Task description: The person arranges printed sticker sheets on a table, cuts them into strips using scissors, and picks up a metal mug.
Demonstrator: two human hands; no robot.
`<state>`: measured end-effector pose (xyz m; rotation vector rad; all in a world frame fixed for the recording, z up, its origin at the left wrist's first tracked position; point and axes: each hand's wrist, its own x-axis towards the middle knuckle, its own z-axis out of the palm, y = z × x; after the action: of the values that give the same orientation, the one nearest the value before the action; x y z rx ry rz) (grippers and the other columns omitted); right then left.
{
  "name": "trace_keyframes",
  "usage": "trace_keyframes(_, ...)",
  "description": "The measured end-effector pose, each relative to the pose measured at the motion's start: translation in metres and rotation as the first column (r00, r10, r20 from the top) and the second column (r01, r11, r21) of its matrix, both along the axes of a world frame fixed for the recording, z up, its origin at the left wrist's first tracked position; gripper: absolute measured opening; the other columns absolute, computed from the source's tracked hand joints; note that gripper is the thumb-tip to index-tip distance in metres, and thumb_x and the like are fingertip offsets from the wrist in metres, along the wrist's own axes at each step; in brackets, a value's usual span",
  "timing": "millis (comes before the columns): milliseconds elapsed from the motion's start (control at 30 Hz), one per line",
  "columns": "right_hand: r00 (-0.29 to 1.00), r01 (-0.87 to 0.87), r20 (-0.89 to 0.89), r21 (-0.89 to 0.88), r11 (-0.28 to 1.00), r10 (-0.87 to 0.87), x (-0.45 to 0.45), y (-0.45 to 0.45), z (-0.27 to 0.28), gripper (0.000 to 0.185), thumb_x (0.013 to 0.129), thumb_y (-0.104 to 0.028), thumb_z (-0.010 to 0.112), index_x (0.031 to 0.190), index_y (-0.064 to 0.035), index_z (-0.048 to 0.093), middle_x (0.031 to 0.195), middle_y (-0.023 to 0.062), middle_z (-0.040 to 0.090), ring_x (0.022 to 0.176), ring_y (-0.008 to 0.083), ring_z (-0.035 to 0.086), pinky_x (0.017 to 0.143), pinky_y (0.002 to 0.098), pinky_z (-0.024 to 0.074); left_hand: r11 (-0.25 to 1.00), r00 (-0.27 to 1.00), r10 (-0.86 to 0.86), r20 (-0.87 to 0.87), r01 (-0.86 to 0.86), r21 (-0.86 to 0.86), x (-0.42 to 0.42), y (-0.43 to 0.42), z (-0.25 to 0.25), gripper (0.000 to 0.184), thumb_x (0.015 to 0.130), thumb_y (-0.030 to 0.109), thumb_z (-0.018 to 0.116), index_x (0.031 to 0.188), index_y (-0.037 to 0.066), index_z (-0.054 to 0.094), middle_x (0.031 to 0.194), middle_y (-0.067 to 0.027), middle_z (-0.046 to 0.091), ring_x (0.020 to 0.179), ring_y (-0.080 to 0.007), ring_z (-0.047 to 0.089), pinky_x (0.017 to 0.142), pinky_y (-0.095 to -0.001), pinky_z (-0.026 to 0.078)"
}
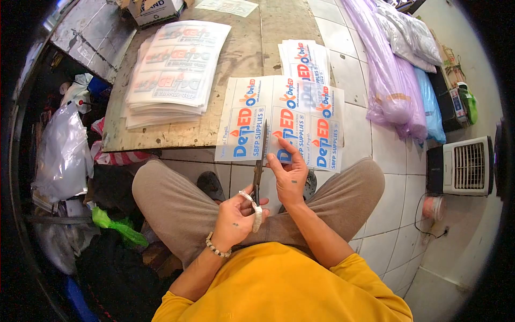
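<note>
My left hand (234, 219) is closed around a pair of scissors (257, 185) with white wrapped handles. Their long blades point away from me and lie over a printed sheet (234, 140) with "DepED" labels in blue and red. Thumb and fingers of my right hand (290, 180) pinch the sheet's near edge, just right of the blades. The sheet rests partly on the wooden table and overhangs its near edge. Whether the blades are apart is hard to see. Behind the sheet lies a small pile of cut label strips (314, 51).
A stack of printed sheets (177, 64), print showing through reversed, sits on the wooden table (247, 48). A cardboard box (155, 12) stands at the far left. Plastic bags (64, 150) crowd the left side. Purple plastic rolls (375, 64) and a white appliance (468, 165) are at right.
</note>
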<state>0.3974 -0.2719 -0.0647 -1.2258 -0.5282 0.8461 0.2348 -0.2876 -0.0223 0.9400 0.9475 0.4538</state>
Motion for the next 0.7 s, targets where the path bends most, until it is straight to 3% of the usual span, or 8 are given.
trace_keyframes(400, 0.991, -0.025, 0.134, -0.026, 0.999, 0.028, 0.000, -0.005, -0.007, 0.043, 0.089, 0.000, 0.070, 0.131, -0.0022, 0.059, 0.099, -0.0016, 0.061, 0.079, 0.0034, 0.055, 0.067, 0.0181, 0.0476, 0.999, 0.998, 0.048, 0.040, -0.048, -0.004, 0.009, 0.012, -0.003, 0.080, 0.078, -0.001, 0.079, 0.144, -0.009, 0.035, 0.113, -0.0195, 0.068, 0.095, -0.0152, 0.068, 0.077, -0.0269, 0.057)
trace_keyframes(500, 0.997, -0.049, 0.060, 0.017, 0.999, 0.048, 0.001, -0.006, -0.006, 0.043, 0.089, 0.000, 0.070, 0.131, -0.0021, 0.059, 0.101, -0.0017, 0.060, 0.078, 0.0032, 0.054, 0.066, 0.0181, 0.0472, 0.999, 0.999, 0.036, 0.015, -0.036, -0.005, 0.010, 0.013, -0.004, 0.080, 0.078, -0.001, 0.079, 0.145, -0.009, 0.034, 0.113, -0.0196, 0.068, 0.095, -0.0150, 0.068, 0.077, -0.0268, 0.057)
trace_keyframes(700, 0.992, -0.038, 0.118, -0.058, 0.998, 0.045, 0.002, -0.005, -0.004, 0.043, 0.090, -0.002, 0.070, 0.131, -0.0013, 0.059, 0.099, -0.0014, 0.061, 0.079, 0.0035, 0.055, 0.067, 0.0193, 0.0477, 0.999, 0.999, 0.040, 0.034, -0.040, -0.009, 0.011, 0.015, -0.006, 0.080, 0.079, 0.000, 0.080, 0.144, -0.011, 0.034, 0.113, -0.0190, 0.068, 0.096, -0.0146, 0.067, 0.078, -0.0268, 0.057)
